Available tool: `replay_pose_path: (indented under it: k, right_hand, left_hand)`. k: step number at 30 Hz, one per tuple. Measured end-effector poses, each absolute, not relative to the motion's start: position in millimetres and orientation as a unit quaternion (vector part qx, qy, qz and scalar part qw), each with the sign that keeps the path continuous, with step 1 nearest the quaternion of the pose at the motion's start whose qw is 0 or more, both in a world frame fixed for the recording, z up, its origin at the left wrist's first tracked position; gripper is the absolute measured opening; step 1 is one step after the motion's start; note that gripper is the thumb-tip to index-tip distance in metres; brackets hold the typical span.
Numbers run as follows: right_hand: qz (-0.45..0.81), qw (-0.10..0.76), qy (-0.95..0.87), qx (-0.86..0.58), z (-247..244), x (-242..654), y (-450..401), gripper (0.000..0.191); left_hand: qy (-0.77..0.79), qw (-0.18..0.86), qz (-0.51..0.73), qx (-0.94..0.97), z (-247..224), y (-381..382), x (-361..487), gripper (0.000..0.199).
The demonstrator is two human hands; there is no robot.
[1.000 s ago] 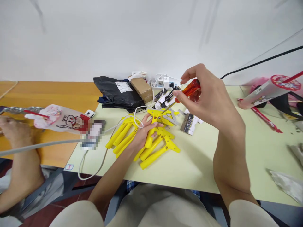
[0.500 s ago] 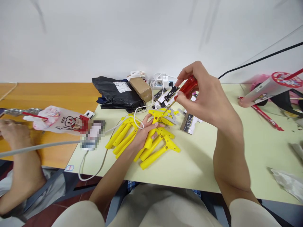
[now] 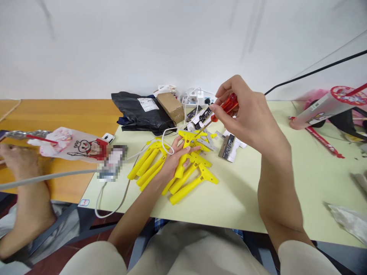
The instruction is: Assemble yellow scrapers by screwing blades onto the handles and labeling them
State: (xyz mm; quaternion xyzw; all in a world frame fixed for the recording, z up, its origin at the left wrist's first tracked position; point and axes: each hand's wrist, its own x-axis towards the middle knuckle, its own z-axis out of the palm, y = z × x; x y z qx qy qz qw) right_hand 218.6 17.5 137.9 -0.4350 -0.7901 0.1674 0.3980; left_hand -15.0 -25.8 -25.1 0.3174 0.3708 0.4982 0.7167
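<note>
My right hand (image 3: 246, 114) grips a screwdriver with a red translucent handle (image 3: 229, 104). Its thin shaft slants down left, the tip at the head of a yellow scraper-like tool (image 3: 181, 167). My left hand (image 3: 173, 160) is wrapped round that yellow tool and holds it upright at a tilt. Several more yellow tools (image 3: 186, 190) lie on the pale table on both sides of my left hand. Grey metal blades (image 3: 210, 143) and small yellow pieces sit just behind it. Whether the tip sits in a screw is too small to tell.
Behind are a black plastic bag (image 3: 140, 114), a cardboard box (image 3: 171, 107), a power strip (image 3: 195, 100) and black-and-white packages (image 3: 228, 147). White cables cross at the left, near a drink cup (image 3: 83, 147) and a person's hand (image 3: 20, 160). Another cup (image 3: 323, 110) lies right.
The fingers of my right hand have shifted on the red handle, and the thumb is more extended. The held yellow tool has moved very slightly up and left.
</note>
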Motion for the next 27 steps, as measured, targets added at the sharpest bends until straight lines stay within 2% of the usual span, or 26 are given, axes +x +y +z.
replay_pose_path:
  k: [4,9,27]
  right_hand:
    - [0.176,0.387,-0.797,-0.428,138.0,218.4,17.2,0.028]
    - [0.170,0.405,-0.786,-0.435,136.5,217.0,18.3,0.023]
    - [0.192,0.411,-0.792,-0.408,135.6,213.3,19.7,0.029]
  left_hand:
    - [0.377,0.706,0.505,0.323,-27.8,-24.2,-14.8,0.072]
    - [0.385,0.699,0.507,0.325,-29.2,-24.4,-14.5,0.063]
    - [0.397,0.692,0.507,0.326,-29.4,-24.8,-13.8,0.068]
